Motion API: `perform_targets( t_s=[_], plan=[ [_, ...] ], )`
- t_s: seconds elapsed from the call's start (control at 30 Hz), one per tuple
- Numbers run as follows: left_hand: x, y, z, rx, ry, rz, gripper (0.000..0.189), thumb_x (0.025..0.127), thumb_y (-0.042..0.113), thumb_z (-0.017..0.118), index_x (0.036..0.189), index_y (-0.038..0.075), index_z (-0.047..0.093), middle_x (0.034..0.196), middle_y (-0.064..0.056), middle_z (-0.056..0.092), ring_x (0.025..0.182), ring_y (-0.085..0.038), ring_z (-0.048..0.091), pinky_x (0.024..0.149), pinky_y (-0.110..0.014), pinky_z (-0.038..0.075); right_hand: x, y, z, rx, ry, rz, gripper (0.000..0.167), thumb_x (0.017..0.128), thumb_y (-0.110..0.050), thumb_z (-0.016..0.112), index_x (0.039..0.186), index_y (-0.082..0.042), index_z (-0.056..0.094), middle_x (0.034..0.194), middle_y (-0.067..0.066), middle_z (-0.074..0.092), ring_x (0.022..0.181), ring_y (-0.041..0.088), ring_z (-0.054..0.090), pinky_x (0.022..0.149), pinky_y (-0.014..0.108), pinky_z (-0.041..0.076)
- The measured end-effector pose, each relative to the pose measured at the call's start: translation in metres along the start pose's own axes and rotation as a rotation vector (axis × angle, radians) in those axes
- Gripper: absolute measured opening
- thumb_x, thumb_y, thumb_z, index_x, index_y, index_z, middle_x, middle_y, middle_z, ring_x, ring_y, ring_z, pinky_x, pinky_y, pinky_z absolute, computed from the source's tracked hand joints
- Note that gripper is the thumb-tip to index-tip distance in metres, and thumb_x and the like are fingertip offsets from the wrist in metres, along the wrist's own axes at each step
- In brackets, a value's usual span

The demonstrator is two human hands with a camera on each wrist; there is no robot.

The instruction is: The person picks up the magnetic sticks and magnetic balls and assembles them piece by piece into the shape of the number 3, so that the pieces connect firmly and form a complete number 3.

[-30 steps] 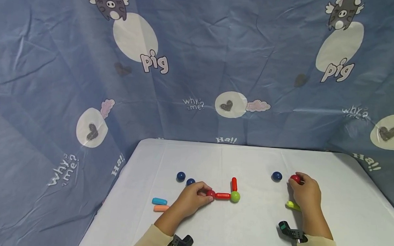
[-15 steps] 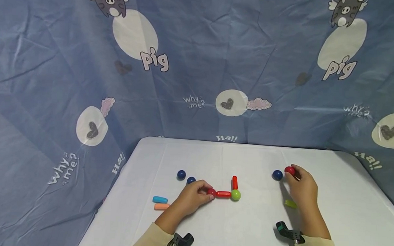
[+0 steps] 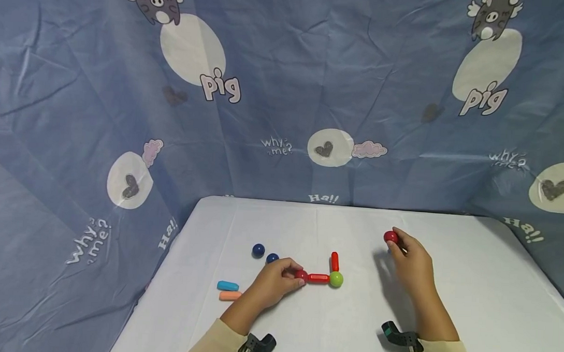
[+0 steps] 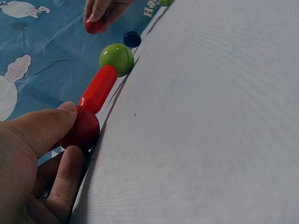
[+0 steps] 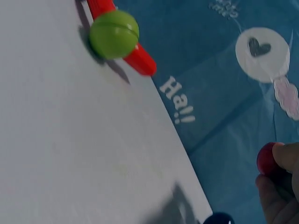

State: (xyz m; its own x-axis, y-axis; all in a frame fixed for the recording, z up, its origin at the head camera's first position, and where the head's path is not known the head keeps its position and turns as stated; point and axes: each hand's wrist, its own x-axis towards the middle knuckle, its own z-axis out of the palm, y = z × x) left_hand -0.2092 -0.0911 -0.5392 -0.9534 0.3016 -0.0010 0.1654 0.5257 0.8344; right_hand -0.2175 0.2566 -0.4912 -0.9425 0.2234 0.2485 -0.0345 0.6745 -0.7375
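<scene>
My left hand (image 3: pixel 275 285) pinches a dark red ball (image 4: pixel 85 128) between thumb and fingers. That ball joins a red rod (image 3: pixel 318 278), a light green ball (image 3: pixel 336 279) and a second red rod (image 3: pixel 335 261), forming an L close on the white table. Over to the right, my right hand (image 3: pixel 413 263) pinches another red ball (image 3: pixel 391 237) by thumb and fingertips, raised above the table with its shadow below. Under that hand, a dark blue ball (image 4: pixel 132 39) shows in the left wrist view; in the head view the hand mostly hides it.
Two dark blue balls (image 3: pixel 258 250) lie behind my left hand. A blue rod (image 3: pixel 228 286) and an orange rod (image 3: pixel 230 296) lie left of my left wrist. The white table (image 3: pixel 351 323) ends at a patterned blue cloth (image 3: pixel 266 92) at the back.
My right hand has moved left and farther from me, lifting the red ball past the blue ball. The yellow-green rod is now out of sight behind the right arm. My left hand stays put.
</scene>
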Motion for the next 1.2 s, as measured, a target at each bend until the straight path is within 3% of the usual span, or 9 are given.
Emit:
perform_targets(
  t_s=[0.2, 0.57, 0.83, 1.03, 1.2],
  plan=[
    [0.0, -0.001, 0.0, 0.001, -0.001, 0.001, 0.023, 0.09, 0.026, 0.084, 0.111, 0.023, 0.074, 0.095, 0.014, 0.072, 0.084, -0.006, 0.065, 0.074, -0.024, 0.053, -0.002, -0.012, 0.013, 0.022, -0.049, -0.027, 0.047, 0.107, -0.026, 0.062, 0.15, -0.007, 0.056, 0.136, 0.023, 0.067, 0.121, 0.037, 0.068, 0.099, 0.05, 0.054],
    [0.0, -0.001, -0.001, 0.005, 0.006, 0.0, 0.023, 0.09, 0.026, 0.085, 0.111, 0.024, 0.075, 0.094, 0.014, 0.072, 0.084, -0.006, 0.065, 0.074, -0.024, 0.053, 0.0, -0.028, 0.042, 0.078, -0.169, -0.072, 0.046, 0.105, -0.018, 0.066, 0.148, -0.003, 0.056, 0.138, 0.023, 0.065, 0.128, 0.038, 0.065, 0.104, 0.049, 0.053],
    [0.0, 0.001, 0.001, -0.008, -0.005, -0.008, 0.023, 0.09, 0.026, 0.084, 0.111, 0.023, 0.074, 0.094, 0.013, 0.07, 0.084, -0.006, 0.064, 0.073, -0.023, 0.053, 0.004, -0.033, 0.06, 0.071, -0.213, -0.108, 0.046, 0.102, -0.015, 0.069, 0.145, -0.003, 0.058, 0.137, 0.022, 0.067, 0.128, 0.038, 0.064, 0.105, 0.05, 0.052],
    [0.001, 0.002, 0.001, -0.007, -0.002, -0.007, 0.023, 0.09, 0.027, 0.084, 0.111, 0.024, 0.075, 0.092, 0.013, 0.07, 0.083, -0.006, 0.064, 0.073, -0.023, 0.052, 0.007, -0.036, 0.075, 0.083, -0.269, -0.098, 0.046, 0.102, -0.015, 0.067, 0.146, -0.004, 0.058, 0.137, 0.019, 0.067, 0.129, 0.037, 0.064, 0.108, 0.052, 0.05],
    [0.0, 0.002, -0.001, 0.005, -0.004, -0.013, 0.023, 0.09, 0.027, 0.084, 0.111, 0.024, 0.074, 0.092, 0.014, 0.07, 0.083, -0.006, 0.064, 0.073, -0.024, 0.052, 0.009, -0.038, 0.085, 0.094, -0.325, -0.033, 0.046, 0.103, -0.019, 0.065, 0.147, -0.008, 0.058, 0.138, 0.017, 0.067, 0.13, 0.035, 0.063, 0.109, 0.052, 0.05]
  ],
)
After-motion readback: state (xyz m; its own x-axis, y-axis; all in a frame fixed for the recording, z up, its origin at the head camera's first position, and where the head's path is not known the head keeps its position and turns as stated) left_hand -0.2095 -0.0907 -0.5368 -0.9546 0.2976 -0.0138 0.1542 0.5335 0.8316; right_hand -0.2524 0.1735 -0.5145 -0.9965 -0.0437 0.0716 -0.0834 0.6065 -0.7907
